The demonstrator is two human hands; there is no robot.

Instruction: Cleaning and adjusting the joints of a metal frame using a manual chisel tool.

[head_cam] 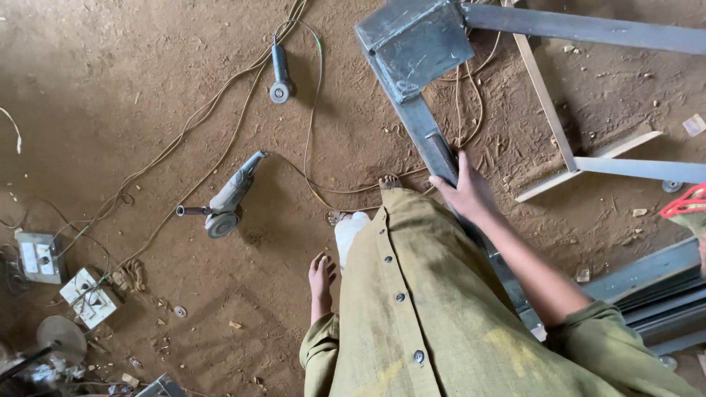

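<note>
So here we are standing on the dirt floor (147,88) with our right hand (465,192) wrapped around a long steel bar (430,143), fingers curled over its top face. The bar runs from down by our right hip up and away to a welded steel box (415,38) at its far end, and it's part of a bigger metal frame (588,28). Our left hand (321,276) holds nothing, fingers loosely spread, hanging beside our olive shirt (419,309).

For doing this bit well, we reckon the grip matters most: keep the palm flat on the bar and the thumb off any sharp cut edge, since bare skin on raw steel is asking for a nick. That boxed end looks heavy, so bringing the free hand onto the bar before shifting anything seems smart. Also, we've got a bare foot (389,181) right under the bar, touching the cables, so probably step clear first.

Count of what's lying around:
- two angle grinders, one (228,202) near our feet, one (279,70) further off
- two switch boxes (88,298) at the left edge
- a tangle of cables (220,110), can't count those honestly
- one loose grinding disc (60,334) at bottom left
- one wooden frame (548,103) beside the steel
</note>
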